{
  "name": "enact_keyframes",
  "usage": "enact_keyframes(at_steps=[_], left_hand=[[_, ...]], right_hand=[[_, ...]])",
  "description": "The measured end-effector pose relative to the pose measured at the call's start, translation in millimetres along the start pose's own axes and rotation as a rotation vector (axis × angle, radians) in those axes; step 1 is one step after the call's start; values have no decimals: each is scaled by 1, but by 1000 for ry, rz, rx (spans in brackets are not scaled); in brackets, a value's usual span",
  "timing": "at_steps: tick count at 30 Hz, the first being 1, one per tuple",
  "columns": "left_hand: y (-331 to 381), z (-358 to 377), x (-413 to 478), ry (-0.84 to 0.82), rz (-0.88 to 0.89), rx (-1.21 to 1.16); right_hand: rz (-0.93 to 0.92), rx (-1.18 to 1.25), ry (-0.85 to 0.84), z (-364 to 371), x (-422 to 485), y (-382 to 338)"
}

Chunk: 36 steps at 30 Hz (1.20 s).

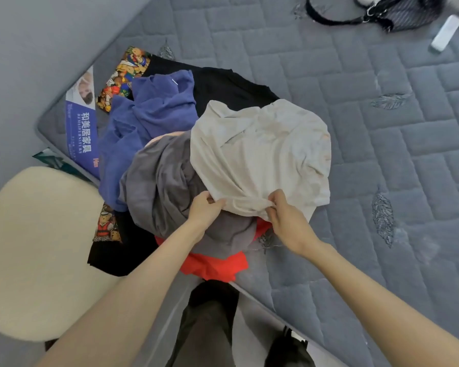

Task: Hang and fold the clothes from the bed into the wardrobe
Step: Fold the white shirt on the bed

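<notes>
Crumpled cream shirt atop clothes pile

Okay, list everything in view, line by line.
Cream cotton shirt: one, cream, atop pile.
Grey soft garment: one, grey, under shirt.
Blue knitted garment: one, blue, pile's left.
Black garment: one, black, pile's bottom.
Red garment: one, red, pile's front.
Bear-print fabric: one, multicoloured, pile's left.
Grey quilted mattress: one, grey, beneath clothes.
Black handbag: one, black, far corner.
White oblong object: one, white, beside handbag.
Cream padded seat: one, cream, beside mattress.
Hands: two, bare; left hand, right hand pinching shirt.

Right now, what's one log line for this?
stage: picking | left hand: grips cream shirt | right hand: grips cream shirt | clothes pile: on mattress
</notes>
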<state>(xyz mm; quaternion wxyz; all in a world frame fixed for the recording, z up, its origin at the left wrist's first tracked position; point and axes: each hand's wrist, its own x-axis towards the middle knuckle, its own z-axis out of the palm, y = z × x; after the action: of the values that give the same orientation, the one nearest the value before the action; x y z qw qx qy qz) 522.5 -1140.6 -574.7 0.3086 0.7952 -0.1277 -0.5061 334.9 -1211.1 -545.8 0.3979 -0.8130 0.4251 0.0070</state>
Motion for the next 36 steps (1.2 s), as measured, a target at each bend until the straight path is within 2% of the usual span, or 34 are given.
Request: enact_keyframes(at_steps=[7, 12, 15, 18, 20, 22, 24, 25, 31, 36], left_hand=[[-5, 69, -81, -30, 61, 132], [-27, 155, -149, -105, 53, 155], [-46, 228, -189, -172, 11, 165], [-63, 308, -225, -361, -49, 232], [-75, 352, -243, -489, -78, 334], [-88, 381, -253, -522, -66, 411], [-99, 390, -256, -473, -28, 426], [-102, 387, -255, -428, -5, 435], [-113, 336, -214, -127, 85, 524], [-111, 305, -161, -92, 191, 631]], right_hand=[[-59, -360, -104, -55, -62, 51], [-14, -536, -90, -90, -142, 111], [143, -571, -66, -113, -202, 156], [398, -631, -55, -131, -267, 211], [524, -713, -157, -139, -308, 247], [582, -777, -308, -141, -342, 278], [617, -722, -421, -136, -360, 298], [620, -651, -425, -132, -364, 301], [463, -247, -191, -94, -330, 295], [366, 0, -200, -55, -288, 284]])
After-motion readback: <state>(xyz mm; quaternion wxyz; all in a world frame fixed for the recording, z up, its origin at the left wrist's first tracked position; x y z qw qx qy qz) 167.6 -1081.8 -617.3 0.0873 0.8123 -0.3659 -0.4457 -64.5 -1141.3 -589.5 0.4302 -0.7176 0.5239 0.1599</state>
